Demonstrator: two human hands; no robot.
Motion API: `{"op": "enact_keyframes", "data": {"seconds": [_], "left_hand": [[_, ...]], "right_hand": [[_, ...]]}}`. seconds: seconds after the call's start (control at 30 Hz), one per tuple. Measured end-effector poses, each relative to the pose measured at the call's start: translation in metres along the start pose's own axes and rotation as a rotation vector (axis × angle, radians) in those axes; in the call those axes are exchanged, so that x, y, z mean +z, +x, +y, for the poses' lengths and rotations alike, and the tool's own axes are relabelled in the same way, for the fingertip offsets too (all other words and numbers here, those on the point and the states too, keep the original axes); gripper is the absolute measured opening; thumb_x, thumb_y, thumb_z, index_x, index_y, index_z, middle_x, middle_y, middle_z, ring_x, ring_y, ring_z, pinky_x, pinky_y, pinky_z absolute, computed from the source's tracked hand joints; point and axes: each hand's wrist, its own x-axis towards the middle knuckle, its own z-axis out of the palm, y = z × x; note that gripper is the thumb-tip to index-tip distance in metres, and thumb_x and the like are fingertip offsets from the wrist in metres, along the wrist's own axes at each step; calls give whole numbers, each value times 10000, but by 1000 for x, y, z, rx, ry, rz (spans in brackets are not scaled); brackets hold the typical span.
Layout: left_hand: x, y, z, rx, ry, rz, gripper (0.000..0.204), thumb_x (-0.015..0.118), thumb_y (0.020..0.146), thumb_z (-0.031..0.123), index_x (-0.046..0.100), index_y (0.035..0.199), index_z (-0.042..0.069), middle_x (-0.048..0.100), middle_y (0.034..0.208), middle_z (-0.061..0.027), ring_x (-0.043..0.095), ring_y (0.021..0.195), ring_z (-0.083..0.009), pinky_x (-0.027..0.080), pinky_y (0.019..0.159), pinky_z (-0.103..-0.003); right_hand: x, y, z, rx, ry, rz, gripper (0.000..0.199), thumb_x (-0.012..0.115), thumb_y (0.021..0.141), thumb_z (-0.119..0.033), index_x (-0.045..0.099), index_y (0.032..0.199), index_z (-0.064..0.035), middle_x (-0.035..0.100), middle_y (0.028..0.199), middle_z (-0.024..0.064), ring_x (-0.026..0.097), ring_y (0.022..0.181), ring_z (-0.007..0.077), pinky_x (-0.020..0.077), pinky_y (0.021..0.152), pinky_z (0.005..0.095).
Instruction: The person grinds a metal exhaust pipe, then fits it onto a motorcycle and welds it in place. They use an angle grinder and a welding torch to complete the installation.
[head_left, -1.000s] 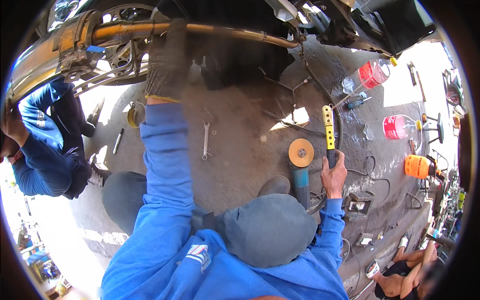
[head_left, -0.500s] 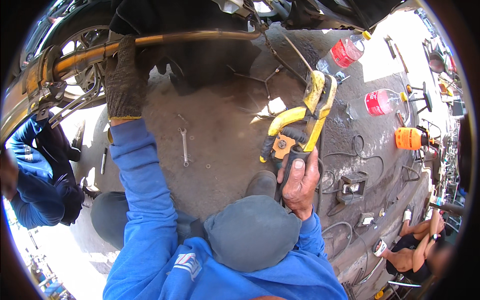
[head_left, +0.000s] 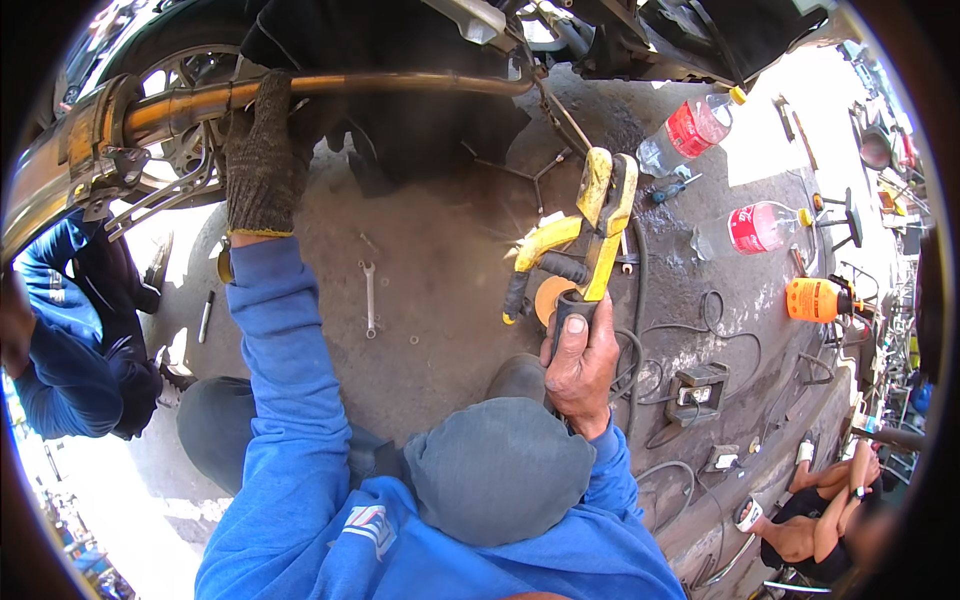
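In the head view, the hands are held apart: a rusty pipe [head_left: 400, 83], far left, is clasped by the gloved left hand [head_left: 265, 165]; a yellow hacksaw [head_left: 603, 262], nearer and right, is gripped by the right hand [head_left: 583, 365].

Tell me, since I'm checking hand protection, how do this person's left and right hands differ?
The left hand wears a dark knitted glove; the right hand is bare. The left is up at the metal pipe, its grip partly hidden, while the right is closed on a yellow-and-black tool. Both come out of blue sleeves.
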Motion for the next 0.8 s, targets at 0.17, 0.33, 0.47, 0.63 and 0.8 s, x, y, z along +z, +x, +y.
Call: {"op": "enact_keyframes", "data": {"seconds": [0.17, 0.33, 0.47, 0.63, 0.8], "left_hand": [[-16, -1, 1, 512, 1094, -42, 627, 723, 849, -3, 485, 1427, 44, 625, 1284, -215, 630, 1193, -329, 555, 991, -378], [-33, -4, -3, 798, 1626, -82, 753, 695, 782, -114, 472, 1477, 73, 560, 1393, -185, 552, 1287, -333, 423, 1151, -386], [-24, -1, -1, 904, 1619, -47, 738, 732, 752, -40, 509, 1430, 145, 561, 1317, -276, 618, 1131, -457, 539, 924, -504], [-10, -2, 3, 187, 384, -69, 522, 703, 865, 57, 531, 1356, 6, 619, 1227, -198, 652, 1058, -357, 544, 865, -440], [-17, -6, 3, 1013, 1479, -62, 555, 784, 800, 15, 577, 1313, 60, 657, 1187, -192, 641, 1110, -353, 539, 923, -444]], "right_hand": [[1, 1, 12, -28, -58, 6, 556, 457, 1062, -351, 399, 1402, 86, 571, 724, 48, 571, 582, 109, 451, 523, 285], [1, 1, 13, 31, -66, 0, 527, 451, 1056, -330, 424, 1374, 89, 579, 729, 66, 611, 624, 152, 469, 542, 323], [3, 0, 4, 61, -37, 15, 471, 462, 1055, -349, 471, 1288, 60, 567, 708, 54, 558, 555, 127, 449, 515, 284], [6, 3, 1, 49, 17, 33, 499, 451, 1058, -395, 469, 1286, 49, 548, 720, 13, 528, 563, 87, 414, 494, 254], [2, 3, 5, 34, -22, 21, 537, 450, 1057, -406, 443, 1358, 39, 554, 744, 21, 520, 561, 85, 424, 498, 257]]}}
